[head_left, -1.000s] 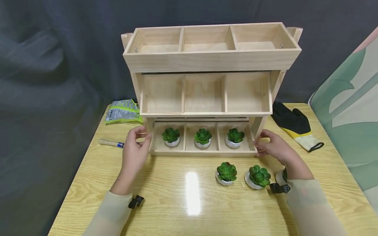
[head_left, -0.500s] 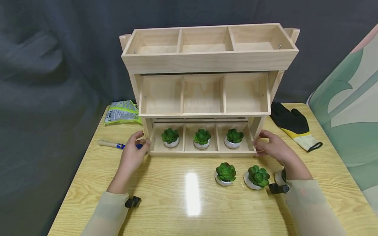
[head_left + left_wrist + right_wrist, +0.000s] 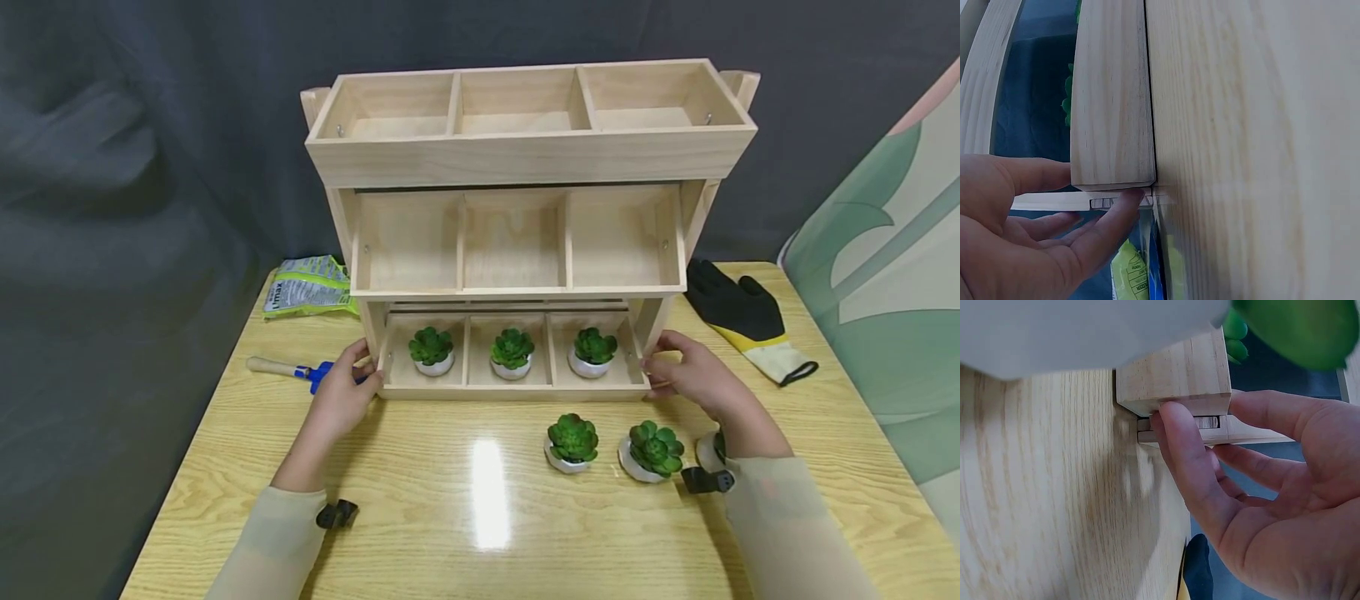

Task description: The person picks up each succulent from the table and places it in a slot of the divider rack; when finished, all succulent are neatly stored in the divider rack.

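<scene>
A three-tier wooden plant stand point(image 3: 525, 158) stands upright on the table. Its bottom tray point(image 3: 517, 394) bears three potted succulents, one per compartment: the left succulent point(image 3: 431, 344), the middle succulent point(image 3: 512, 348) and the right succulent point(image 3: 595, 344). My left hand point(image 3: 341, 408) grips the tray's left end; in the left wrist view its thumb and fingers lie about the front board's corner point(image 3: 1113, 112). At the opposite end, my right hand point(image 3: 697, 383) holds the right corner, its fingers point(image 3: 1185, 444) pressed against the wood in the right wrist view.
In front of the stand sit more succulents: one point(image 3: 572, 442), another point(image 3: 651, 452), and a third point(image 3: 708, 452) partly behind the right wrist. A blue trowel point(image 3: 277, 367) and green bag point(image 3: 311, 287) lie left, a black-and-yellow glove point(image 3: 750, 317) right.
My left hand has shifted slightly down along the stand's left end, and more of the blue trowel shows. The right hand keeps its place at the right corner.
</scene>
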The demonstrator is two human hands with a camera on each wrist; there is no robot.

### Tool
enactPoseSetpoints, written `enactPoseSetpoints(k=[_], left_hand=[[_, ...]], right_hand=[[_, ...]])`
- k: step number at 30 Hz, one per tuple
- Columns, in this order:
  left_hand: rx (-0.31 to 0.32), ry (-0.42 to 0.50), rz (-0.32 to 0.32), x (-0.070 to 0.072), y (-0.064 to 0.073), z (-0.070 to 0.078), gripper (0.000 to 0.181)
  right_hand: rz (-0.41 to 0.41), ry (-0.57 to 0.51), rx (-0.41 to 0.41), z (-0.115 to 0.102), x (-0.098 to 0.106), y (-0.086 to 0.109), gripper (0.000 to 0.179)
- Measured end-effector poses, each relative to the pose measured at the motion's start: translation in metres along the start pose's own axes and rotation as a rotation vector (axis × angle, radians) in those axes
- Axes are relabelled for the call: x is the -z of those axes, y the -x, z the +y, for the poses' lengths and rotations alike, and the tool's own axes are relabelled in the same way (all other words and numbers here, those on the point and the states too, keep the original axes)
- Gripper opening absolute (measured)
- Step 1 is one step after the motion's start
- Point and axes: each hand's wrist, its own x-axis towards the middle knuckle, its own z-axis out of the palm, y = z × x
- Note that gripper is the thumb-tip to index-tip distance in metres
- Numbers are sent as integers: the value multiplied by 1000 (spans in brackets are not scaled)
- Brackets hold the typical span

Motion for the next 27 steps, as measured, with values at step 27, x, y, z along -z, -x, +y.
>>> enactPoseSetpoints(k=[27], left_hand=[[-27,-5,0,1,1,-2,66]], right_hand=[[76,164,67,-16,16,48,72]])
